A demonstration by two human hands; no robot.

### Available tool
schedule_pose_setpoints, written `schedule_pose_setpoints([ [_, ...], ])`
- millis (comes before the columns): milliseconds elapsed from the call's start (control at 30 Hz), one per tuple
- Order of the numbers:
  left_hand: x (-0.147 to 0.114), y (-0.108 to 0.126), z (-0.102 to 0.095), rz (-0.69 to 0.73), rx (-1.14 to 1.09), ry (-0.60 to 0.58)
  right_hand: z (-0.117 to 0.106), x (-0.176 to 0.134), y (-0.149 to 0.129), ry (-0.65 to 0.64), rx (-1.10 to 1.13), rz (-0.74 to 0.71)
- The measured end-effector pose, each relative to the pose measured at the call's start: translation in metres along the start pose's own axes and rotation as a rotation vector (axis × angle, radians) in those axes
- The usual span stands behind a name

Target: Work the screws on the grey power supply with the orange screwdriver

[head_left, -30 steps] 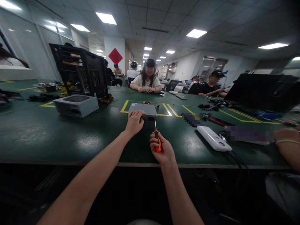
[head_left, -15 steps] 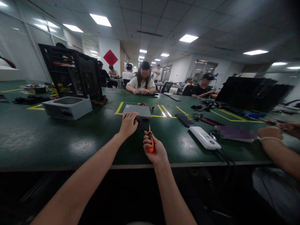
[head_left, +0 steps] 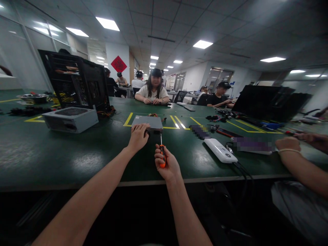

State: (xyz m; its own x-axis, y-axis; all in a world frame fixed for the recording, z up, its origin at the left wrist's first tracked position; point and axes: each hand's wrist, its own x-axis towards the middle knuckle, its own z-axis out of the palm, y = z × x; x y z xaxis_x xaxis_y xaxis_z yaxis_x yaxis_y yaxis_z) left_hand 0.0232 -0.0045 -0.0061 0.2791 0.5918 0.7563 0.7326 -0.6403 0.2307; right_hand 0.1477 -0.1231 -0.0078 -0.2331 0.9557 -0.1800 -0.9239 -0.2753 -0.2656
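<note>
A grey computer power supply (head_left: 151, 122) lies flat on the green table, its cable bundle at the far side. My left hand (head_left: 139, 136) grips its near left edge, fingers over the top and thumb low on the front. In my right hand (head_left: 166, 164), closed round the handle, is an orange-and-black screwdriver (head_left: 162, 155). Its shaft points away from me to the near right corner of the power supply. The tip is too small to tell whether it sits in a screw.
Left stand a second power supply (head_left: 70, 119), an open black computer case (head_left: 77, 82) and a metal bowl (head_left: 33, 98). Right lie a white power bank (head_left: 220, 150) and a phone (head_left: 199, 132). A co-worker's hand (head_left: 288, 145) is at far right; another person sits opposite.
The whole view has shifted slightly to the left. Both hands keep their holds on the power supply and the screwdriver, with no other clear change.
</note>
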Motion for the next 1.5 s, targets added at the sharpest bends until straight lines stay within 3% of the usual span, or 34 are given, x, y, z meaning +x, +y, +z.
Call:
schedule_pose_setpoints([
  [167,-0.0008,-0.0006,0.0011,0.013,0.002,0.016,0.0018,-0.001,0.0004,0.06,0.028,-0.028],
  [400,-0.0006,-0.0004,0.001,0.017,-0.003,0.022,0.0007,-0.0004,0.0007,0.001,-0.007,0.012],
  [600,-0.0007,-0.0006,0.0008,0.01,-0.02,0.009,0.0009,0.0002,0.0006,0.056,0.003,-0.022],
  [1167,-0.0015,0.0017,-0.0019,-0.003,0.004,-0.013,-0.0008,0.0011,-0.0003,0.014,0.005,0.029],
  [1333,-0.0018,0.0022,-0.0026,-0.001,0.005,-0.012,0.0005,0.0017,0.0009,0.048,-0.001,-0.053],
  [1500,-0.0021,0.0017,-0.0026,-0.008,0.009,-0.029,-0.0027,0.0012,-0.0006,0.011,0.022,-0.012],
])
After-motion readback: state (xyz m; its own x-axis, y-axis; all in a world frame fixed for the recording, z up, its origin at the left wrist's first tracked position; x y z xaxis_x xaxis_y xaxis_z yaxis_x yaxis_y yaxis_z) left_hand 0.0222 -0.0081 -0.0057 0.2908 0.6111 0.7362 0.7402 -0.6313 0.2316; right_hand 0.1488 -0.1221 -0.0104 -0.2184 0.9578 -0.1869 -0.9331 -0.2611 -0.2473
